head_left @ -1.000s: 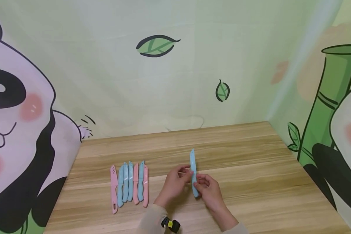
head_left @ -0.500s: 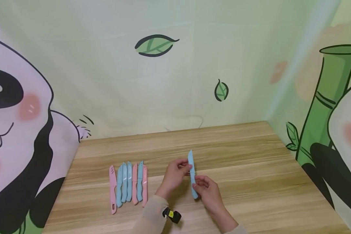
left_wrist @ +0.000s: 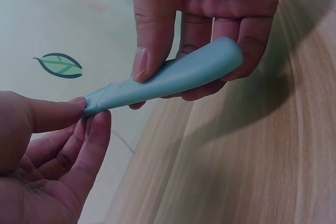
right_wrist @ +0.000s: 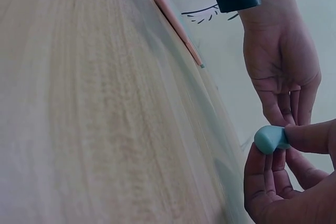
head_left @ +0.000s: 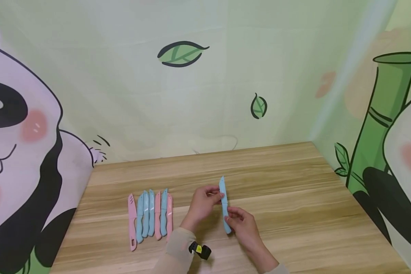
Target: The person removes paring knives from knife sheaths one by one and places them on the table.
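Note:
A light blue knife is held over the table, its blade tip pointing away and its handle toward me. My left hand pinches the blade part between thumb and fingers; the left wrist view shows this grip just past the handle. The handle lies between the thumb and fingers of my right hand. Only the rounded handle end shows clearly in the right wrist view. Left of the hands, several knives lie side by side, among them a wide pink one and a blue one.
The wood-grain table stretches out around the hands. Behind it hangs a pale green backdrop printed with pandas, leaves and bamboo. A black strap device is worn on the left wrist. The left sleeve reaches close to the row's right end.
My left fingers have shifted slightly up the knife, onto the blade part. The left forearm now covers the end of the rightmost pink knife. My right hand keeps its grip on the handle.

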`<move>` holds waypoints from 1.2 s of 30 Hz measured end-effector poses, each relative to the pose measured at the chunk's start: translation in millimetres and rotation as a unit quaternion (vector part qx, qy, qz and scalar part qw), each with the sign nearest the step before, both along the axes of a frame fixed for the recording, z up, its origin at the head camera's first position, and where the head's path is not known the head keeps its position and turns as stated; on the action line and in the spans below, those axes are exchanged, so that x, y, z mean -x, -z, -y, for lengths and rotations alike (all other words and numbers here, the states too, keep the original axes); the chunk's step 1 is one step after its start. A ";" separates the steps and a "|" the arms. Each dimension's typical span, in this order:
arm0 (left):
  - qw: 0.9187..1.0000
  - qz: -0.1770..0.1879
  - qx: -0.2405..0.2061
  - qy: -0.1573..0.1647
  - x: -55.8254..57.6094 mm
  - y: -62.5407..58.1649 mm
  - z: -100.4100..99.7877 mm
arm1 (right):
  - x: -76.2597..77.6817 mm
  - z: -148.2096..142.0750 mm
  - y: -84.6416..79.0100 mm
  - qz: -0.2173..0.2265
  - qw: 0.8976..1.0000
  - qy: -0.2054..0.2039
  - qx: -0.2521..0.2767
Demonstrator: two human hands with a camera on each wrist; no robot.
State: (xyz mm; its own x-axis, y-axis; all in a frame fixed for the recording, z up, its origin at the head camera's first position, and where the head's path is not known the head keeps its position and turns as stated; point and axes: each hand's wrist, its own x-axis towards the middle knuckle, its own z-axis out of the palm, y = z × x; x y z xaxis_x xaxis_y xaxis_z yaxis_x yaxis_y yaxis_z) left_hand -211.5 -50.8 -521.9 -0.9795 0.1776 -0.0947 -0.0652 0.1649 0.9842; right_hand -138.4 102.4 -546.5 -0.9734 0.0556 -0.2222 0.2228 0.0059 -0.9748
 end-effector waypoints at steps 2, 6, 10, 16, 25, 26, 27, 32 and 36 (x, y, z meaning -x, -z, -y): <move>1.000 -0.001 -0.002 0.002 0.8 0.4 0.2 | -0.4 0.1 -0.4 0.000 1.000 -0.001 -0.001; 1.000 0.001 -0.003 0.002 1.0 -0.6 0.1 | -1.5 -0.7 -1.2 -0.001 1.000 -0.006 -0.004; 1.000 -0.001 -0.010 -0.003 0.3 -2.5 -0.3 | -2.8 -1.3 -1.2 0.002 1.000 -0.014 -0.002; 1.000 -0.003 -0.021 -0.006 0.6 -3.7 -0.5 | -5.7 -2.4 -1.2 -0.002 1.000 -0.020 0.002; 1.000 0.000 -0.026 0.007 2.0 -1.2 -1.2 | -10.6 -2.3 0.4 0.000 1.000 -0.027 0.006; 1.000 0.003 -0.029 0.007 2.0 -1.1 -1.1 | -10.9 -2.2 0.7 0.000 1.000 -0.028 0.007; 0.999 0.005 -0.032 0.006 2.3 -0.8 -1.1 | -11.3 -2.2 0.7 0.001 1.000 -0.029 0.007; 0.999 0.019 -0.048 0.003 2.2 -3.1 -0.6 | -13.1 -3.2 0.6 0.007 0.999 -0.035 0.006; 0.999 0.017 -0.048 0.000 1.5 -5.3 -0.5 | -14.1 -3.8 2.1 0.013 0.999 -0.037 0.007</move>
State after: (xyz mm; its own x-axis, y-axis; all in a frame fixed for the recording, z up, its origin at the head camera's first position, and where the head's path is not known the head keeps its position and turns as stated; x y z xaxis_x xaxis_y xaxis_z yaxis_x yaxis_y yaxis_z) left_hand -213.0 -50.3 -516.7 -0.9760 0.1873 -0.1112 -0.0998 0.0692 0.9926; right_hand -124.3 106.2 -548.6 -0.9686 -0.0202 -0.2477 0.2476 0.0104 -0.9688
